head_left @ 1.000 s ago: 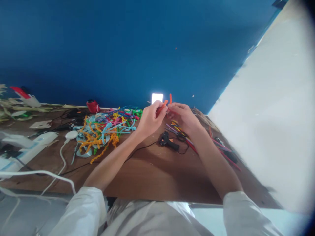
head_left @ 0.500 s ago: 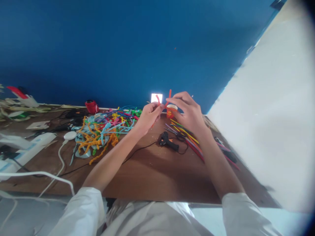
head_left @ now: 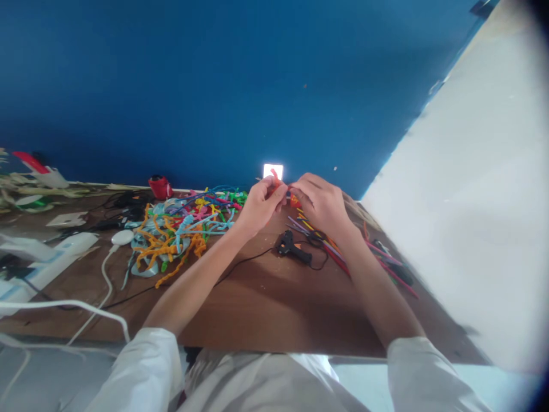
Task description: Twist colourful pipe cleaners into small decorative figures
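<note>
My left hand [head_left: 259, 207] is closed on a red-orange pipe cleaner [head_left: 274, 174], whose bent end sticks up above the thumb. Close beside it, my right hand [head_left: 321, 201] has its fingers pinched together at the right part of the same pipe cleaner, which they mostly hide. Behind the right fingertips, part of a red paper cup [head_left: 295, 201] shows. Below the hands a black hot glue gun [head_left: 294, 248] lies on the brown table [head_left: 257, 309]. Loose coloured pipe cleaners [head_left: 335, 252] lie under my right forearm.
A tangled heap of twisted pipe cleaners [head_left: 171, 243] covers the table's left middle. Farther left are a white power strip [head_left: 55, 266], cables and a round white charger [head_left: 122, 237]. A bright white square [head_left: 273, 169] stands by the blue wall [head_left: 214, 86]. A white wall [head_left: 472, 217] borders the right side.
My right hand has come down and closed in toward the left. The pipe cleaner's upright part is now hidden at the fingers, and the cup is more covered. My left hand has barely moved.
</note>
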`<state>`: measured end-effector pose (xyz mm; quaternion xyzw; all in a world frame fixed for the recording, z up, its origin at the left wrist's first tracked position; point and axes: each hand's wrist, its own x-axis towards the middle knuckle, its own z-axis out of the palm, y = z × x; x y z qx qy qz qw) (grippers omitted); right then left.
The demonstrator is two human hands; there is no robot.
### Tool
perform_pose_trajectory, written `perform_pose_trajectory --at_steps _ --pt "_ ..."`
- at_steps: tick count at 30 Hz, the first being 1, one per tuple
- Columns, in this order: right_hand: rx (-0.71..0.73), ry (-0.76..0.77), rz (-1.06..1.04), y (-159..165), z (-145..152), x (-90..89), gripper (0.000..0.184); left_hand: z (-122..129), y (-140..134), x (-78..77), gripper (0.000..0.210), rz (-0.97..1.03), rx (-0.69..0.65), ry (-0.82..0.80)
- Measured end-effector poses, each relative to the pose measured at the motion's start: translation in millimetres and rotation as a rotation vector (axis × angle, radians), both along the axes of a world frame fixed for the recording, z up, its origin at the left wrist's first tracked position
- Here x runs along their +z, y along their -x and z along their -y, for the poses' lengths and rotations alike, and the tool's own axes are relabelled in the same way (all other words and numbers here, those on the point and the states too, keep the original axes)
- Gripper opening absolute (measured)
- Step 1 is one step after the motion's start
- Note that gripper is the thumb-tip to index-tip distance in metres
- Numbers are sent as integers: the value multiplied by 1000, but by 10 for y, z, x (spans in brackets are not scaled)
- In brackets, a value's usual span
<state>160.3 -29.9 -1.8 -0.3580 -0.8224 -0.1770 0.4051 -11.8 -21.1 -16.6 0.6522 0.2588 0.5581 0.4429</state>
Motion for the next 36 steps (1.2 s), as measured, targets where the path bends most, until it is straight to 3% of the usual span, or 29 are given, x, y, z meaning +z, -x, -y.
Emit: perform_pose_trajectory --at_steps 4,11,14,21,27,30,33,36 --pt "11 120 -68 78 31 -4 33 -18 23 -18 27 -57 86 -124" --pt "398 680 -437 98 0 -26 41 81 76 36 24 -236 280 -341" --pt "482 791 -541 97 38 -7 43 117 85 90 24 -236 277 -394" --pt "344 519 -340 22 126 136 41 38 121 95 21 -173 99 -282" --pt "135 17 -90 -87 44 118 17 14 71 54 26 3 22 -3" --pt "70 -166 66 -142 7 86 15 20 51 70 26 73 -47 163" --pt "15 -249 162 -160 6 70 16 34 44 102 24 124 -87 272" --pt "-10 -236 188 -124 23 57 18 29 36 94 24 135 -101 287"
